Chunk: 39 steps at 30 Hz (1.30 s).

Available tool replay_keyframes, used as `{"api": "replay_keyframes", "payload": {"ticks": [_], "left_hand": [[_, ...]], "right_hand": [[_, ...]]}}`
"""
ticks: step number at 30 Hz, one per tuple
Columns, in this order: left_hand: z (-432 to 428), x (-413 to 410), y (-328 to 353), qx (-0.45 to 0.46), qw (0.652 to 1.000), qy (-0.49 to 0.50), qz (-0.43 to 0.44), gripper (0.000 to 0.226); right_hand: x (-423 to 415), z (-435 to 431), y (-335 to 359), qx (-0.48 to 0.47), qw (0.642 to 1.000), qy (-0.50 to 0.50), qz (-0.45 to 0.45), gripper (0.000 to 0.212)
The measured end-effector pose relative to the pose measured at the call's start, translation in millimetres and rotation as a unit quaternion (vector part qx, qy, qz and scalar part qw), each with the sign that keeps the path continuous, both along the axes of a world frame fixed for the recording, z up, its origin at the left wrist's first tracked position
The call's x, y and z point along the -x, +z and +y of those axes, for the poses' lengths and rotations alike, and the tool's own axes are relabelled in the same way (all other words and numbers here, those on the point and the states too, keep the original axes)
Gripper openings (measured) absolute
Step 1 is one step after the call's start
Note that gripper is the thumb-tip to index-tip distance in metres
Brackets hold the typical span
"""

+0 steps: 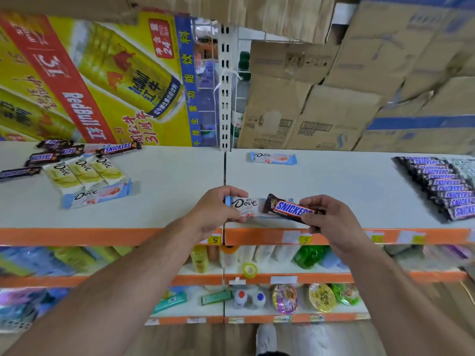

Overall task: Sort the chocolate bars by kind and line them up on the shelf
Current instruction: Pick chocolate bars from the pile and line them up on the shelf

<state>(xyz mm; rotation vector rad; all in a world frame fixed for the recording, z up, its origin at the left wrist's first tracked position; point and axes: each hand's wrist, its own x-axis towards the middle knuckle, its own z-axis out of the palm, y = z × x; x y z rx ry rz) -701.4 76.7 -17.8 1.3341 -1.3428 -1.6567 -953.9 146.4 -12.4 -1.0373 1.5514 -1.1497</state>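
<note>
My left hand (pixel 216 209) grips a pale blue-and-white Dove bar (pixel 246 205) above the front of the white top shelf (pixel 180 201). My right hand (pixel 331 219) holds a brown Snickers bar (pixel 288 208) that overlaps the Dove bar's right end. At the left lies a mixed heap: loose Snickers bars (pixel 119 149), yellow Dove bars (pixel 82 170) and a blue Dove bar (pixel 96 194). One blue Dove bar (pixel 271 158) lies alone at the back centre. A neat row of Snickers bars (pixel 444 187) runs along the far right.
Behind the shelf stand a yellow Red Bull carton (pixel 97 80), a slotted white upright (pixel 225 86) and stacked brown cardboard boxes (pixel 334 98). Orange-edged lower shelves (pixel 257 278) carry bottles and packets. A shoe (pixel 266 339) shows on the floor.
</note>
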Motion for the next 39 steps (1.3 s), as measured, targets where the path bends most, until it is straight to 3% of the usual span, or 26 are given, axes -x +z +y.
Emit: {"api": "replay_keyframes", "payload": {"ticks": [9,25,30,39], "left_hand": [[-52,50,2,0.008,0.997,0.072,0.017,0.043],[-136,122,-14,0.008,0.995,0.093,-0.037,0.047],[-141,124,-12,0.122,0.959,0.095,-0.239,0.036],[-153,120,-25,0.257,0.893,0.047,-0.367,0.037]], "right_hand": [[50,-41,-1,-0.008,1.000,0.022,0.011,0.023],[117,-139,-13,-0.069,0.979,0.177,0.080,0.023],[121,-150,-13,-0.071,0.977,0.183,0.077,0.022],[117,-157,-12,-0.074,0.977,0.184,0.075,0.021]]}}
